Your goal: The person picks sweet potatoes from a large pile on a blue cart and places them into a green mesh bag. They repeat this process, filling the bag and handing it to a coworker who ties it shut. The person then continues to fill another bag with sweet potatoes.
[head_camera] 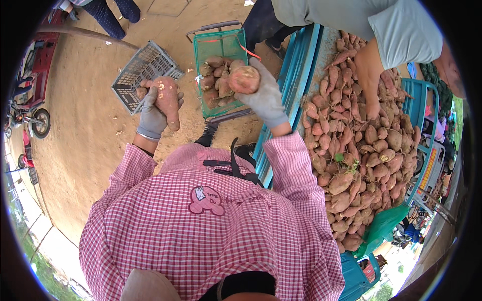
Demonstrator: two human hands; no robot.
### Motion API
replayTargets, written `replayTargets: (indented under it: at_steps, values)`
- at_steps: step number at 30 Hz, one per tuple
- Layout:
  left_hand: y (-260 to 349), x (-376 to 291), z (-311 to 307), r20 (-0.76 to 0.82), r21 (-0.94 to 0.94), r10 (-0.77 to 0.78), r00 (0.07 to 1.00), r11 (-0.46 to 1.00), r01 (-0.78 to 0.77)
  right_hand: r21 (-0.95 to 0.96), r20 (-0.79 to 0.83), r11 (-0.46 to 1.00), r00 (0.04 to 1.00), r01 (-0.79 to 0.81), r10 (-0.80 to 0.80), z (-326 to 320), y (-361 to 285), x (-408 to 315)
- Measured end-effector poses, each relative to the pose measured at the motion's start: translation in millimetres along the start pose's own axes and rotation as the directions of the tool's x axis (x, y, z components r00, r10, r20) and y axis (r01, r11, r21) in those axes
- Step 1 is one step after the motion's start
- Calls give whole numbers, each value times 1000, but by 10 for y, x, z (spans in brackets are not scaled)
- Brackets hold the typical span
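My left hand (153,118), in a grey glove, grips a large knobbly sweet potato (167,101) in front of a grey plastic crate (130,69). A small sweet potato (141,92) shows inside that crate. In my gloved right hand (265,96) is a thick, rounded sweet potato (244,79), one end turned up towards me. It hangs over the right side of a green mesh basket on a metal frame (220,37). Several sweet potatoes (218,71) lie in the basket, partly hidden by my right hand and its load.
On my right, a blue truck bed (297,71) carries a large heap of sweet potatoes (350,150). Another person's bare hand (372,107) reaches into the heap. A second person's legs (109,17) stand at top left. A pole (86,34) juts towards the crate.
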State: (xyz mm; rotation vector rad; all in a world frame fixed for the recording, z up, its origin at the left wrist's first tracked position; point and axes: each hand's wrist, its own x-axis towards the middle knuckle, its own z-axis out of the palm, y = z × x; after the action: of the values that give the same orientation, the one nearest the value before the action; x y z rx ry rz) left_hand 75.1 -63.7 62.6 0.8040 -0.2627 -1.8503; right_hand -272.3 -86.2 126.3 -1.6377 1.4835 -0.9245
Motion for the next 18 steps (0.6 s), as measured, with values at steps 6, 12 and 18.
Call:
replayTargets:
  at_steps: [6,12,18]
  values:
    - [-78,262,383,87,98,-28,996,995,19,-663,77,699,904,-269,421,335,418,14]
    - [-430,950,753,178,253,-60,982,967,14,-390,-152,805,894,-446,421,-255,558,-1413]
    - [-1364,1815,98,402,781,97,910,482,-396,-303,-346,610,681,-732,645,-373,397,-2862]
